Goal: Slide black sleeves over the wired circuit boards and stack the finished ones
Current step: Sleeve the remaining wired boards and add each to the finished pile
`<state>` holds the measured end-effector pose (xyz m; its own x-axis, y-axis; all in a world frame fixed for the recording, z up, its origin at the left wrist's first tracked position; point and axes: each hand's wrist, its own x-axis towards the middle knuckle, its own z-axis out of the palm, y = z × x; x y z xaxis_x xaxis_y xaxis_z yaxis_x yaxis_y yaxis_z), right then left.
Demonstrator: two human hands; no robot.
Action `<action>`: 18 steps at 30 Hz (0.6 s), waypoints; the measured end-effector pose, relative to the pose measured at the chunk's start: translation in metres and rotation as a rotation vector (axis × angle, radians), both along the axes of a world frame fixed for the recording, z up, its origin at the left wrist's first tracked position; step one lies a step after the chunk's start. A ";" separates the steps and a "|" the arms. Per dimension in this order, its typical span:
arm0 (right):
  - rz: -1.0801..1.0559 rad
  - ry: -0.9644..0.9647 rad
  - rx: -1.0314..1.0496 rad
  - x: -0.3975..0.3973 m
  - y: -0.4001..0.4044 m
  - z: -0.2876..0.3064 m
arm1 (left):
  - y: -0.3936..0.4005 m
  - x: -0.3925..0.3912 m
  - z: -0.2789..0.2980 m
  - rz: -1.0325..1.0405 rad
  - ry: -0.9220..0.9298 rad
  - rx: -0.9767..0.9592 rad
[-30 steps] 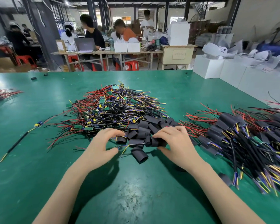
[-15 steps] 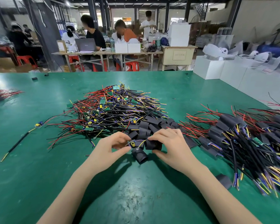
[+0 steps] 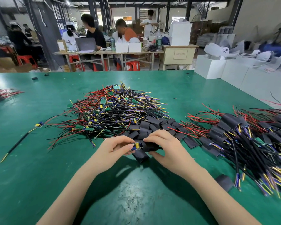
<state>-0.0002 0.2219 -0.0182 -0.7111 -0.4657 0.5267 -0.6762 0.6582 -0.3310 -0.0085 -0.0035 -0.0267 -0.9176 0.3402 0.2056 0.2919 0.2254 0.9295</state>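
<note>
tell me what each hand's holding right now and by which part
Left hand pinches the circuit board by its exposed end; right hand grips the black sleeve around its middle.

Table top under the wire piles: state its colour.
Green, scuffed paler near the person; the table top shows best in the head view.

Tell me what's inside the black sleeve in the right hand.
The circuit board held by the left hand is entering the black sleeve, gripped by the right hand. The sleeve's interior is hidden.
</note>
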 end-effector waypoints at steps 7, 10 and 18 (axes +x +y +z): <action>-0.006 -0.019 0.034 0.001 0.001 0.002 | 0.000 0.000 -0.003 -0.008 0.051 -0.073; -0.010 -0.089 0.003 0.001 0.003 0.002 | -0.003 0.000 -0.003 -0.015 0.133 -0.155; 0.019 -0.017 -0.022 0.003 -0.003 0.002 | 0.000 -0.003 -0.004 0.054 -0.024 0.023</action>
